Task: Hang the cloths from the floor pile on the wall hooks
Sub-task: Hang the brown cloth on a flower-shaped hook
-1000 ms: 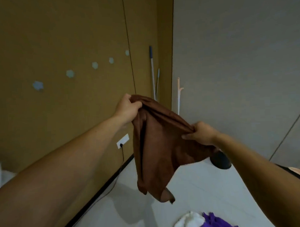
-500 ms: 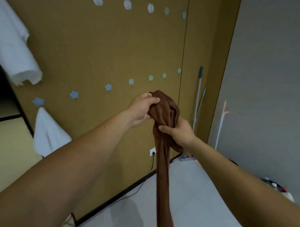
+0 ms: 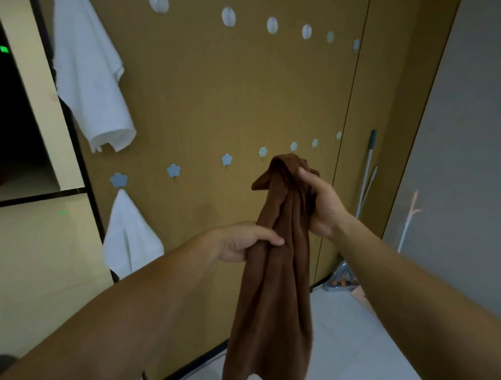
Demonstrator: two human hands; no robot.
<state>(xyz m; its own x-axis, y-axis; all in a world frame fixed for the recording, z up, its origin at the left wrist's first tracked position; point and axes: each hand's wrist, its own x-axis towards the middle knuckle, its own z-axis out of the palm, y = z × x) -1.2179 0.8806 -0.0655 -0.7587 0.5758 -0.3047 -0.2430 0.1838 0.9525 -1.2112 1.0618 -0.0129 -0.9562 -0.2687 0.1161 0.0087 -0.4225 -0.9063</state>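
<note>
The brown cloth (image 3: 275, 274) hangs bunched in the middle of the frame, gathered into a long rope whose lower end drops out of the bottom edge. The right hand (image 3: 321, 204) grips it near the top, fingers curled round the bundle just below its crumpled tip. The left hand (image 3: 245, 241) holds it lower down, thumb laid across the folds. Behind the tip, a row of flower-shaped hooks (image 3: 173, 170) runs across the tan wall (image 3: 212, 91). A white towel (image 3: 129, 236) hangs from the leftmost one at centre left. Higher up runs a row of oval hooks (image 3: 228, 16), and a white shirt (image 3: 89, 81) hangs in the upper left. Mop handles (image 3: 368, 168) lean in the corner at right, above the pale floor (image 3: 348, 342).
</note>
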